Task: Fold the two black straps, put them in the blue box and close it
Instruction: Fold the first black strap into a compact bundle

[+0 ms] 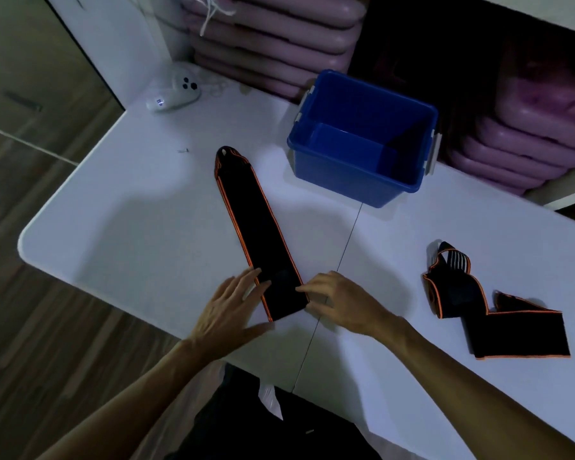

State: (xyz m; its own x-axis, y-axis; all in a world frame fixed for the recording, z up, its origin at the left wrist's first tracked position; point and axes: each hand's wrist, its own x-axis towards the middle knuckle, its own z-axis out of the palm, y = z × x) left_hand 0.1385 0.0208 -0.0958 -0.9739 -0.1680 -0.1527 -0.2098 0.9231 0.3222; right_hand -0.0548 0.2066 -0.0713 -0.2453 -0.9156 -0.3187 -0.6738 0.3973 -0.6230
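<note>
Both hands, left hand and right hand, are pressing with straight fingers the near end of the soft, light black strap lying flat on the tabletop, which is stretching away from the grip toward the blue box.

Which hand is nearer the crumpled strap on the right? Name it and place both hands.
Right. The right hand lies between the flat strap and the crumpled strap, fingertips on the flat strap's near end. The left hand presses that end's far side, farther away.
</note>
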